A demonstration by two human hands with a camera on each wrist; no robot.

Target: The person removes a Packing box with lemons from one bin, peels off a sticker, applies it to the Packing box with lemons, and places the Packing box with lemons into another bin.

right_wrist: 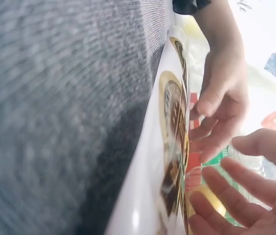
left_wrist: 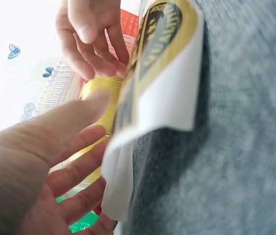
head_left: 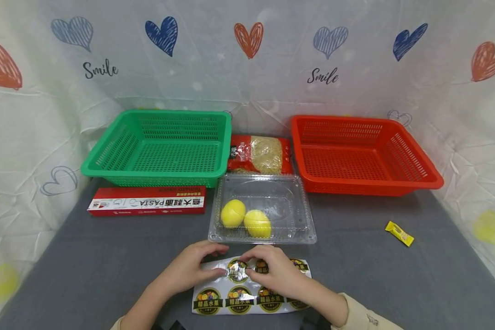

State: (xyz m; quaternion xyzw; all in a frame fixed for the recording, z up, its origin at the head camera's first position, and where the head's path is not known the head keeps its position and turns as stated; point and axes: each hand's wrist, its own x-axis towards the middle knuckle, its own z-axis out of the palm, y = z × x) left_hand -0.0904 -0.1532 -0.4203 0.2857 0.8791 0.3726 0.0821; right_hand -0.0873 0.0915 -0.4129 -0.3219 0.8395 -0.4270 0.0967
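Observation:
A white sheet of round black-and-gold fruit stickers (head_left: 239, 300) lies on the grey cloth in front of me. My left hand (head_left: 189, 270) is over its upper left part, thumb apart from the curved fingers. Close by, my right hand (head_left: 278, 272) hovers over the top row, thumb and forefinger spread near one sticker (head_left: 237, 269). In the left wrist view the sheet's edge (left_wrist: 170, 103) curls up beside the left fingers (left_wrist: 79, 169). The right fingers (right_wrist: 236, 196) look loosely bent in the right wrist view, with nothing visibly pinched. Whether fingertips touch the sheet, I cannot tell.
Behind the sheet stands a clear plastic box (head_left: 280, 201) with two yellow lemons (head_left: 233, 213). A green basket (head_left: 156, 178) and a red basket (head_left: 367, 188) flank a red food packet (head_left: 268, 156). A pasta box (head_left: 146, 201) lies left, a small yellow packet (head_left: 399, 233) right.

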